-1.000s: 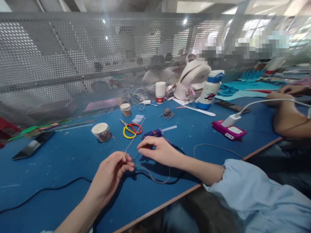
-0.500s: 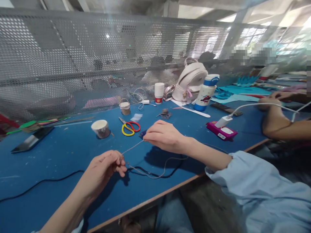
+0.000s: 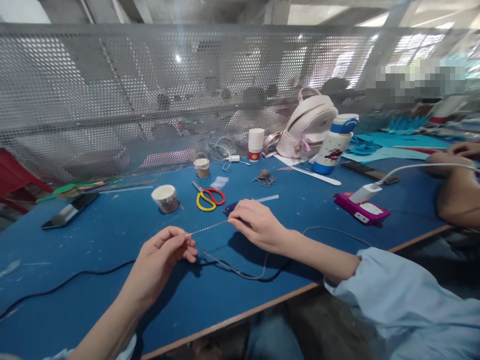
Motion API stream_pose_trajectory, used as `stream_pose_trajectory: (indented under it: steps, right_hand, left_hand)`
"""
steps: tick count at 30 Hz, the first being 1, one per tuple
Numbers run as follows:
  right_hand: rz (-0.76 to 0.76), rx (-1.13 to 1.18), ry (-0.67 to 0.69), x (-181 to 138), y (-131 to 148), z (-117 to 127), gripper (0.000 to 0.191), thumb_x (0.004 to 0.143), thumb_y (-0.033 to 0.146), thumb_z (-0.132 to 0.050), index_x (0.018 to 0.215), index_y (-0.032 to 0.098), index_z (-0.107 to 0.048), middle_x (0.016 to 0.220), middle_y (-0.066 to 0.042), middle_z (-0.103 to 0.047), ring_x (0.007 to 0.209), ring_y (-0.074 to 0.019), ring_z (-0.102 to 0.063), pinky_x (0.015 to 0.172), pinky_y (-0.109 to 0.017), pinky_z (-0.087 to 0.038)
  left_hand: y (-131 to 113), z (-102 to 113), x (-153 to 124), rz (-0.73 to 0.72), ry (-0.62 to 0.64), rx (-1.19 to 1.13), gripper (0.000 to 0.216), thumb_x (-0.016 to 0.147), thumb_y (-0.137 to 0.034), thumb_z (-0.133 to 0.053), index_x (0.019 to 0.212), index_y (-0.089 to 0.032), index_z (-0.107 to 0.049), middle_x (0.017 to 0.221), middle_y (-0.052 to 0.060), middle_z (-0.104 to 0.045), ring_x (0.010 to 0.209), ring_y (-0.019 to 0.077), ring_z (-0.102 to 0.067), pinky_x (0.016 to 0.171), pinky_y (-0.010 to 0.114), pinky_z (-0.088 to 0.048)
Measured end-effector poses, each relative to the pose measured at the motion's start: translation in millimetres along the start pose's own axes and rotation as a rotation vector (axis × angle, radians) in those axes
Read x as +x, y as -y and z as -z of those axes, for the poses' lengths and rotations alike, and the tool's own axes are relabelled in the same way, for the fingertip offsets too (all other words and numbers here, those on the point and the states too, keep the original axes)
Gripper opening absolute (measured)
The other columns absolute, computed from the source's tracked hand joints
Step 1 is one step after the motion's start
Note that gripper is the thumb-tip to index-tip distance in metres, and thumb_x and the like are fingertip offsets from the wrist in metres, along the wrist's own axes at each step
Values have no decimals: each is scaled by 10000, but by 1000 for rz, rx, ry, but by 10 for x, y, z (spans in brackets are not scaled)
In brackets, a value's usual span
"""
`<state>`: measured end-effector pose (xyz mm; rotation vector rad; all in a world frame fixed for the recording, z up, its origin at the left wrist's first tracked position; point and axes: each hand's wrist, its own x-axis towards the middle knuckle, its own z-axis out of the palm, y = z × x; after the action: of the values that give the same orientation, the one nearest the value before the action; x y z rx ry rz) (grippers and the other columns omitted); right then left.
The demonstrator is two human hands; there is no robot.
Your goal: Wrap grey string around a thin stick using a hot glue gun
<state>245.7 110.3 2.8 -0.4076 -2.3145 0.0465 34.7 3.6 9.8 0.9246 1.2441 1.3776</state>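
The wire (image 3: 208,228) now runs almost level between the two hands, pulled taut just above the blue table (image 3: 93,240); half a second ago it sloped up more steeply to the right hand, which sat higher and further back, so the stretch has flattened and come down toward the table top; the work looks to be a straightening of the wire, though it is thin and hard to follow past the fingers. The left hand (image 3: 161,260) pinches one end between thumb and fingertips; the right hand (image 3: 258,225) is closed on the other end, its wrist over a loop of grey cord (image 3: 247,272) and a black cable (image 3: 75,280). The table edge (image 3: 262,310) runs close below both forearms; ahead, the scissors (image 3: 208,198), a paper cup (image 3: 165,198) and the glue gun (image 3: 234,205) lie near, leaving bare blue surface to the left of the left hand; another person's arm (image 3: 455,200) rests well apart on the right.
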Motion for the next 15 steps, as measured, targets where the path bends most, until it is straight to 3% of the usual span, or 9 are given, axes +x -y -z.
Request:
stream_pose_trajectory:
  steps: [7,10,12,15]
  right_hand:
    - [-95,3,81,-58,-27,-9,273,955,264,-391,794,155,-582,744,-47,-633,692,-141,-528,671,-271,-369]
    - [-112,56,84,-75,-21,1,192,934,275,-448,881,156,-590,755,-36,-642,691,-136,-540,687,-270,-372]
    - [-98,90,61,-83,-12,8,158,902,283,-511,949,148,-579,734,-22,-630,663,-128,-532,685,-269,-374]
    - [-24,90,41,-90,-1,3,127,895,257,-517,875,147,-578,707,-19,-608,647,-122,-519,662,-270,-362]
  left_hand:
    - [53,21,5,-37,-29,158,185,719,-342,-697,696,-162,-663,682,26,-661,583,134,-595,618,258,-479]
    - [83,29,15,-30,-54,180,184,729,-343,-688,699,-163,-661,674,22,-659,582,134,-593,614,263,-476]
    - [93,27,20,-23,-67,174,186,728,-341,-687,695,-160,-659,668,23,-657,577,138,-594,612,272,-477]
    - [93,9,26,-19,-73,152,194,715,-340,-695,683,-153,-657,658,26,-654,568,144,-596,604,280,-478]
